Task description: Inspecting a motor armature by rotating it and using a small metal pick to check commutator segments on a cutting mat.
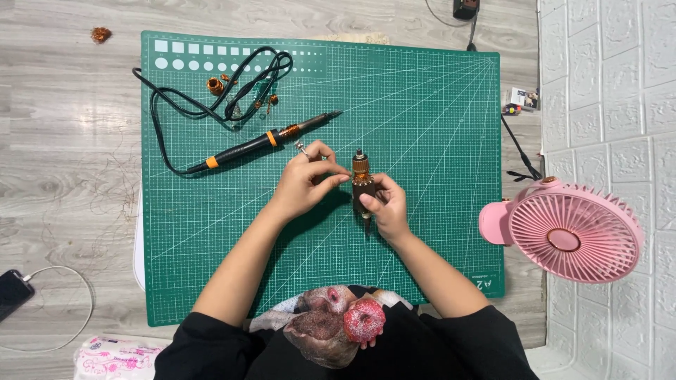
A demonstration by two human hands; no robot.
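A small motor armature (362, 181) with copper windings and a steel shaft stands upright over the green cutting mat (436, 127). My right hand (386, 205) grips its lower body. My left hand (308, 181) pinches at its upper part from the left, fingers closed, with a thin metal piece (301, 148) sticking up from the hand. A black and orange soldering iron (264, 141) lies on the mat just above my left hand, its tip pointing right.
The iron's black cord (204, 105) loops at the mat's top left among small copper parts (215, 86). A pink fan (567, 229) stands at the right by a white wall. A phone (13, 292) with cable lies at left.
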